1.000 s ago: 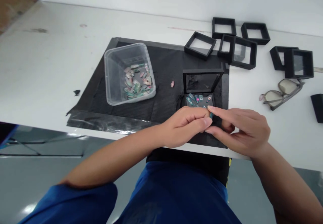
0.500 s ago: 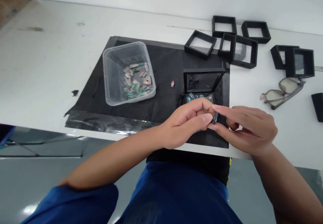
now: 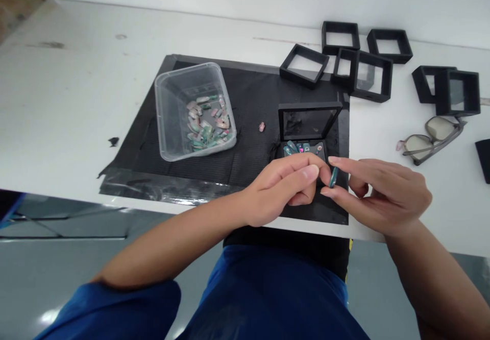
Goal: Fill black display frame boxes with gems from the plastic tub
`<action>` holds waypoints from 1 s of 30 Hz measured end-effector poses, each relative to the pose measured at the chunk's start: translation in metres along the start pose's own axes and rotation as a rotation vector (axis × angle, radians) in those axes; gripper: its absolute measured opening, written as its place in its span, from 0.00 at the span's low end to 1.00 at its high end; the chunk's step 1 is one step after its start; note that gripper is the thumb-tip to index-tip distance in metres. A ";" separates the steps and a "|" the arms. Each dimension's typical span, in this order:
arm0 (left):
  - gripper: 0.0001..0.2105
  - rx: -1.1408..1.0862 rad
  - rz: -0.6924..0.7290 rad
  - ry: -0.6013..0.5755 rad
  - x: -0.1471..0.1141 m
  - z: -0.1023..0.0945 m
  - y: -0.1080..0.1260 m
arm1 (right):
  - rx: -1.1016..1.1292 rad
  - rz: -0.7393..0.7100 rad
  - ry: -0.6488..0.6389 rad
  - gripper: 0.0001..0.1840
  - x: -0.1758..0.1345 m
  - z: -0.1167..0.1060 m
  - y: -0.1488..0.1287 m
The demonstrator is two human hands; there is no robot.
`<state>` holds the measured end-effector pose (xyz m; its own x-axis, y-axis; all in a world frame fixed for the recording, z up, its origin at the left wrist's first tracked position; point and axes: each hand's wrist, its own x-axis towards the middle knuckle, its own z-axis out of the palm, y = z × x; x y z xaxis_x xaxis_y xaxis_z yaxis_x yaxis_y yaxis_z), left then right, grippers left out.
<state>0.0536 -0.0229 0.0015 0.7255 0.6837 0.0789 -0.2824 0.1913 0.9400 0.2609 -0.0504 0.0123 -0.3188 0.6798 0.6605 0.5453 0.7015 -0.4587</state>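
Observation:
My right hand (image 3: pixel 383 192) pinches a teal false nail (image 3: pixel 334 177) between thumb and forefinger. Close against the nail's left side is the bent forefinger of my left hand (image 3: pixel 283 187). That hand is closed, its thumb pressed on the curled fingers; whether anything small sits inside is hidden. Just behind the hands stands an open black case (image 3: pixel 310 107) with a clear window in its raised lid. Several teal false nails (image 3: pixel 291 147) and a few decorated ones lie in its base, partly covered by my left hand.
A clear plastic tub (image 3: pixel 163 120) of pink and green false nails stands on a black mat (image 3: pixel 248 161). One pink piece (image 3: pixel 262 126) lies beside it. Several black frames (image 3: pixel 304 67) are at the back right, near eyeglasses (image 3: pixel 417 148). The white table's (image 3: pixel 76 100) front edge runs below my forearms.
My right hand has moved slightly right with the teal nail, which now shows more of its surface. My left thumb has drawn back from the nail onto its own forefinger.

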 end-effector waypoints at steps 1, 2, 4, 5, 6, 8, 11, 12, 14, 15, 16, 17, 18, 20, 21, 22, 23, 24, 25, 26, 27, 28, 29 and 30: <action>0.18 0.000 0.006 0.003 0.000 0.000 0.000 | -0.003 0.006 0.002 0.24 0.000 0.000 0.000; 0.18 -0.002 0.014 0.006 0.000 0.000 0.001 | -0.006 0.016 0.004 0.24 0.000 0.000 -0.001; 0.18 -0.006 0.025 0.011 -0.001 0.000 0.002 | -0.006 0.039 0.012 0.22 -0.001 -0.001 -0.001; 0.17 -0.007 0.030 0.012 -0.001 0.001 0.003 | -0.002 0.046 0.014 0.22 -0.002 -0.001 -0.001; 0.18 -0.004 0.036 0.013 -0.001 0.001 0.003 | -0.002 0.053 0.017 0.21 -0.002 -0.001 0.000; 0.18 0.023 0.068 0.030 -0.001 0.001 0.004 | -0.006 0.073 0.017 0.20 -0.003 -0.002 0.001; 0.15 0.150 0.221 0.125 -0.002 0.000 0.002 | -0.019 0.142 -0.015 0.17 -0.003 -0.005 0.003; 0.13 0.214 0.295 0.164 -0.003 -0.001 0.001 | -0.030 0.168 -0.041 0.15 -0.003 -0.006 0.005; 0.10 0.336 0.445 0.218 -0.005 -0.004 -0.002 | -0.061 0.203 -0.129 0.12 -0.004 -0.008 0.009; 0.09 0.382 0.502 0.230 -0.006 -0.005 -0.003 | -0.079 0.214 -0.184 0.11 -0.004 -0.008 0.011; 0.09 0.412 0.548 0.232 -0.007 -0.007 -0.005 | -0.097 0.224 -0.240 0.11 -0.004 -0.008 0.013; 0.09 0.432 0.584 0.230 -0.008 -0.008 -0.006 | -0.116 0.235 -0.294 0.11 -0.005 -0.008 0.015; 0.09 0.444 0.613 0.228 -0.009 -0.008 -0.007 | -0.139 0.246 -0.342 0.12 -0.005 -0.008 0.018; 0.08 0.463 0.645 0.223 -0.010 -0.008 -0.008 | -0.184 0.266 -0.408 0.12 -0.006 -0.008 0.021; 0.08 0.475 0.657 0.221 -0.009 -0.007 -0.007 | -0.200 0.272 -0.432 0.13 -0.006 -0.008 0.022; 0.08 0.495 0.659 0.217 -0.009 -0.006 -0.006 | -0.211 0.276 -0.449 0.13 -0.006 -0.007 0.023; 0.08 0.518 0.659 0.207 -0.008 -0.005 -0.005 | -0.216 0.279 -0.457 0.14 -0.006 -0.007 0.024; 0.09 0.541 0.659 0.191 -0.007 -0.004 -0.003 | -0.218 0.282 -0.459 0.15 -0.006 -0.007 0.024; 0.09 0.563 0.659 0.172 -0.007 -0.003 -0.001 | -0.219 0.286 -0.457 0.15 -0.007 -0.006 0.024; 0.09 0.579 0.665 0.156 -0.006 -0.003 0.000 | -0.219 0.291 -0.452 0.16 -0.007 -0.006 0.025; 0.09 0.590 0.671 0.142 -0.006 -0.003 0.002 | -0.217 0.295 -0.448 0.16 -0.007 -0.005 0.025; 0.09 0.598 0.677 0.134 -0.005 -0.004 0.003 | -0.214 0.300 -0.447 0.16 -0.007 -0.005 0.025; 0.09 0.610 0.678 0.128 -0.006 -0.005 0.005 | -0.208 0.306 -0.448 0.16 -0.007 -0.004 0.025; 0.09 0.629 0.677 0.122 -0.006 -0.006 0.006 | -0.199 0.316 -0.449 0.16 -0.007 -0.004 0.025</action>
<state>0.0439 -0.0216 0.0042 0.4497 0.5865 0.6737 -0.2036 -0.6671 0.7166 0.2800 -0.0387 -0.0017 -0.3906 0.9041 0.1732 0.7886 0.4257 -0.4438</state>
